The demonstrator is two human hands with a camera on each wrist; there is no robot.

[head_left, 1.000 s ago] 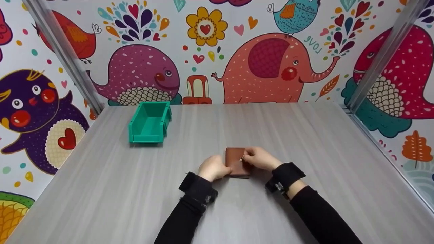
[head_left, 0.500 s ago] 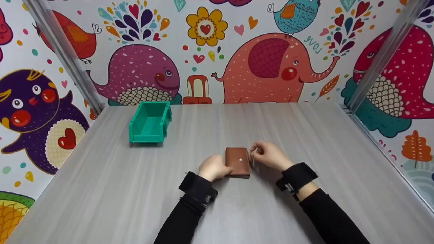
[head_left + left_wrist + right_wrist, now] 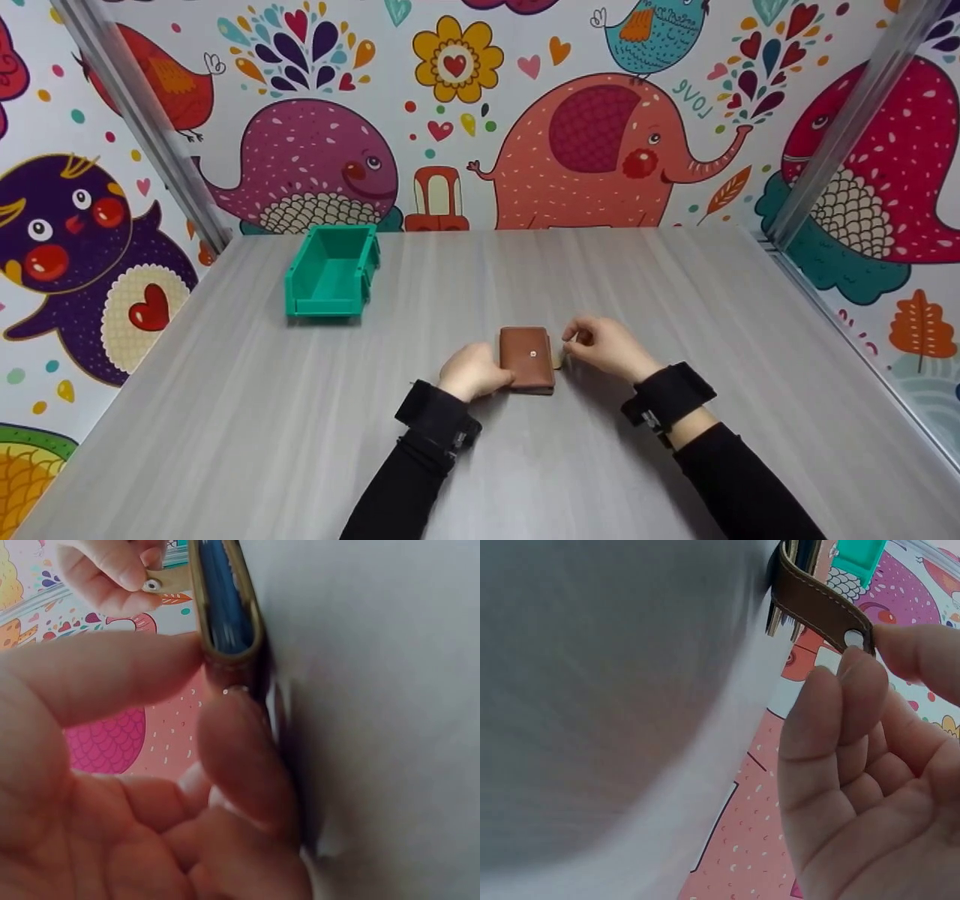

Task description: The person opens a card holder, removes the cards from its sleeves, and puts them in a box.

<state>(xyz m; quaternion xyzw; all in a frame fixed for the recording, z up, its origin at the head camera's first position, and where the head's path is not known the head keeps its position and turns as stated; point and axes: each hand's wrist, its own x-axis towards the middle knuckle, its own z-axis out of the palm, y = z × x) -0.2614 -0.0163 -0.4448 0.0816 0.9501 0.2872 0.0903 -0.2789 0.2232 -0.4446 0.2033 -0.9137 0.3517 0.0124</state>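
A small brown leather wallet (image 3: 525, 358) lies on the table with a metal snap stud on its upper cover. My left hand (image 3: 471, 371) grips its left edge, thumb on the cover and fingers low at the spine. In the left wrist view, blue sleeves (image 3: 225, 607) show between the covers. To the right of the wallet, my right hand (image 3: 609, 351) pinches the end of its closure strap (image 3: 817, 604) between thumb and fingers. The strap stretches out from the wallet's right side, unfastened, its round snap (image 3: 854, 638) at the fingertips.
A green plastic bin (image 3: 324, 307) stands at the back left of the light wood-grain table (image 3: 420, 480). Walls printed with cartoon animals (image 3: 585, 165) enclose the back and sides, with metal posts (image 3: 142, 127) at the corners.
My right hand has moved right from the wallet's cover, pulling the strap off the stud and out to the side. The left hand has stayed on the wallet's left edge.
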